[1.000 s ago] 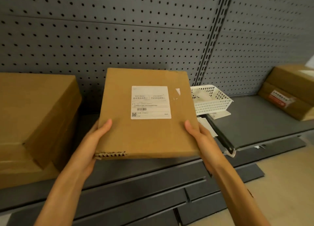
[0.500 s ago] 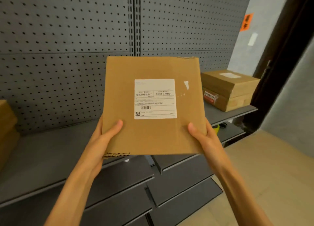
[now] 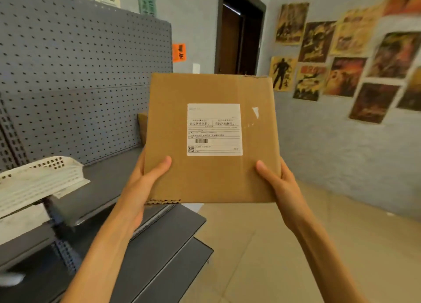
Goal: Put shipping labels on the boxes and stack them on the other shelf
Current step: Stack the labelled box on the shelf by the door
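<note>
A flat brown cardboard box is held up in front of me, its top face toward the camera. A white shipping label with a barcode is stuck on that face. My left hand grips the box's lower left edge, thumb on top. My right hand grips the lower right edge the same way. Behind the box's left edge peeks the corner of another cardboard box on the grey shelf.
A grey pegboard back panel rises on the left. A white plastic basket sits at the left on the shelf. Lower grey shelves jut out below. Beige floor, a dark doorway and a poster-covered wall lie to the right.
My view and the held box have swung right along the shelving; the basket is now at the left, and the doorway and poster wall have come into sight. Both hands keep their grip.
</note>
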{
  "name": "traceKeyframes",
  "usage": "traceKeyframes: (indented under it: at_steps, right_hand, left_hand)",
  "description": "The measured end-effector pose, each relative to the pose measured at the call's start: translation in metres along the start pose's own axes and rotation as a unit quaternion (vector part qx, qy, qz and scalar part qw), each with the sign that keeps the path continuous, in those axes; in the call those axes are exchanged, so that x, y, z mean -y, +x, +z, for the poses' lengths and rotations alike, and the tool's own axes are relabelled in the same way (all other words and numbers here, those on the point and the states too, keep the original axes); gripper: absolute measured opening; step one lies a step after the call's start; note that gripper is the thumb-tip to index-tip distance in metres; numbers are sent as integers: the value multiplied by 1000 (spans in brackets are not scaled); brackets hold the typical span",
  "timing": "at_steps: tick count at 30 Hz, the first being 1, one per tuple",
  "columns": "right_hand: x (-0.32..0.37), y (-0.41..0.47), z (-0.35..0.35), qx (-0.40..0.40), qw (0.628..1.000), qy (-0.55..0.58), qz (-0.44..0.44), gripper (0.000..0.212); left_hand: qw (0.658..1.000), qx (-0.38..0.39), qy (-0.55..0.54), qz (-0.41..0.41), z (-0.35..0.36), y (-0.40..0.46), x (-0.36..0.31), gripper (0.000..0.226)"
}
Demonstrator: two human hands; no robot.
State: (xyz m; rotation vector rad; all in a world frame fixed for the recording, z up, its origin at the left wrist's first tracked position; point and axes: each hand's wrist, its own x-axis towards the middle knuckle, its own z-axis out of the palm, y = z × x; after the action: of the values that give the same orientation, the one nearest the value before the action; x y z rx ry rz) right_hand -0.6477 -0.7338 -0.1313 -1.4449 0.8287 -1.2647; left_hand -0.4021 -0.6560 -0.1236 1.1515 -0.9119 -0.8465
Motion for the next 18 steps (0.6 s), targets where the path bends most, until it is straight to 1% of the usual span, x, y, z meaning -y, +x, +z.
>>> traceKeyframes:
  at_steps: [2,5,8,9,14,18]
  right_hand:
    - [2,-3,-31,-34,999,-5,-1,63]
    - [3,-8,-72,-78,997,-17,1,61]
    - [4,-10,-106,-110,993,-32,6,58]
    - [3,-8,-116,-119,992,-35,7,58]
    - [-6,16,-161,-167,985,-48,6,58]
    - [-16,59,-194,-180,982,-55,6,58]
  left_hand:
    - [1000,30,-6,-5,32,8,6,56]
    - [997,76,-15,-30,75,22,17,55]
    - [992,112,-26,-49,115,35,28,38]
    - [991,123,-30,-52,128,41,32,37]
    - [984,169,-35,-51,184,76,51,63]
    - [982,181,-40,-44,225,119,62,62]
